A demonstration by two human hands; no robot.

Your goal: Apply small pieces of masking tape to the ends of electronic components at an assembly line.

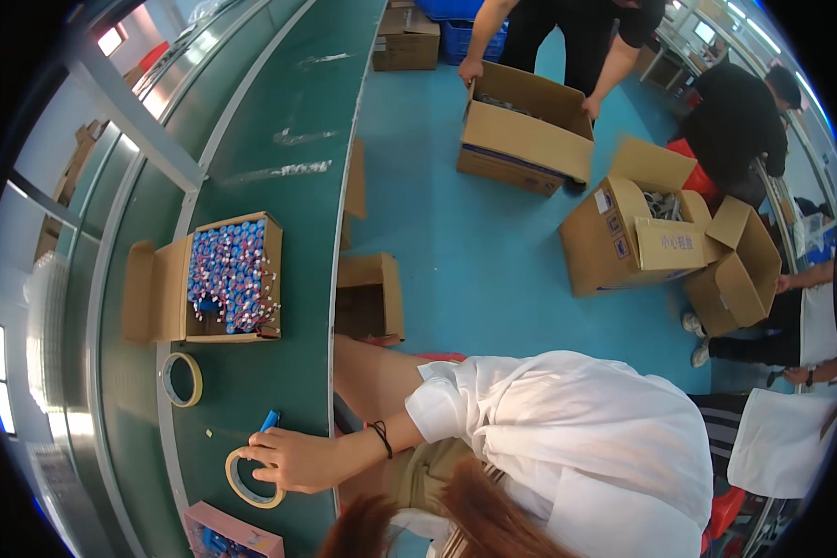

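Note:
My right hand (293,459) reaches left over the green tabletop, with a dark band on the wrist. Its fingers are bent over the rim of a roll of pale tape (235,491) that lies flat on the table. A slim blue object (271,420) sticks out beside the knuckles; the hand hides its other end, so its kind is unclear. Farther along lies a second tape roll (195,380). Beyond that stands an opened cardboard box (272,244) filled with small blue cylindrical parts (228,270) with thin wires and white ends. My left hand is out of sight.
At the near end of the table is a pink box (242,528) with blue items inside. Open cartons (372,298) stand on the floor by the table edge. A person carries a carton (521,139) ahead; another large carton (614,232) stands right. More people are at right.

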